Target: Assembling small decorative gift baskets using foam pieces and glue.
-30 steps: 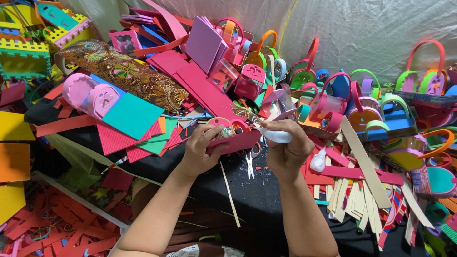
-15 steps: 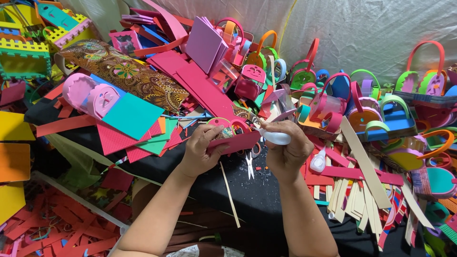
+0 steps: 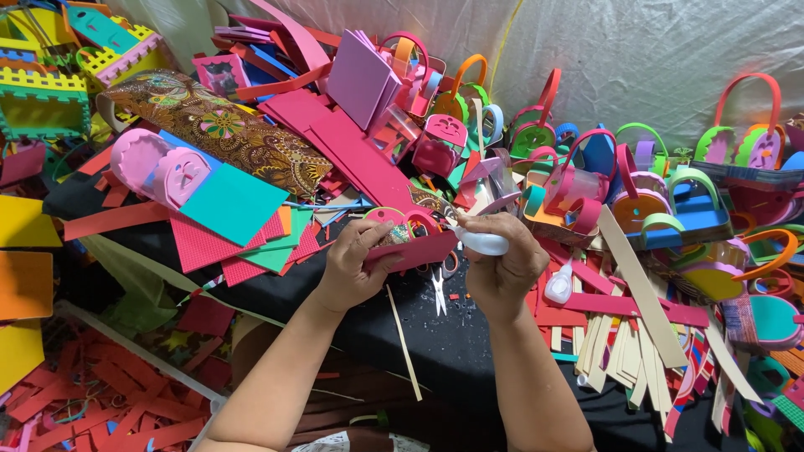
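Pink foam strip [image 3: 416, 249] pinched in left hand [image 3: 350, 266]; right hand [image 3: 501, 266] squeezes white glue bottle [image 3: 484, 243].

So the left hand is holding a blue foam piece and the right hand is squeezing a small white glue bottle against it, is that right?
Not quite: the foam piece in the left hand is pink-red, not blue, as the head view shows. The right hand does hold a small white glue bottle against it.
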